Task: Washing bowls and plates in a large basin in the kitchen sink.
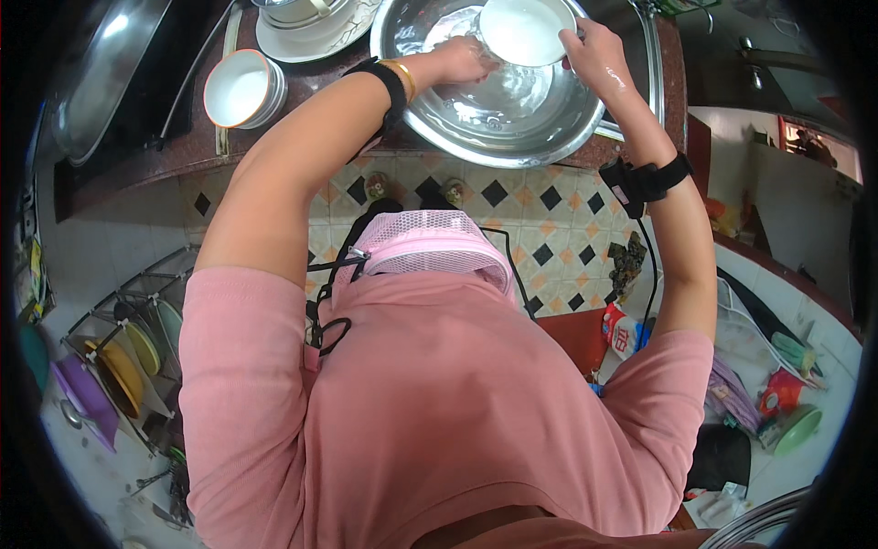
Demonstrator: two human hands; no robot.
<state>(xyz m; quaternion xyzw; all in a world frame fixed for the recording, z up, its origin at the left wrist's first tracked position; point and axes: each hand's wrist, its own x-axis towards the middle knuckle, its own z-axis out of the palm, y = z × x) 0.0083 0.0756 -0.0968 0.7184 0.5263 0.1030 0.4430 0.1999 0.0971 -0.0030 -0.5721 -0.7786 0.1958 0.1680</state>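
My right hand (598, 58) grips the rim of a white bowl (528, 31), thumb on its right edge. The bowl is held over a wide stainless steel basin (507, 154) with clear water in it. My left hand (468, 60) is over the basin, at the bowl's lower left. Its fingers are curled and partly hidden, so whether they touch the bowl is unclear. Left of the basin, a stack of white bowls with an orange rim (236, 89) stands on the counter. Behind it are white plates (309, 41) with more dishes on top.
The basin stands at a sink edge (657, 75) set in the dark red counter (185, 165). A large metal lid or pan (110, 75) is at the far left. A pink mesh bag (432, 240) hangs at my front. Left below is a rack (130, 302) with colored lids.
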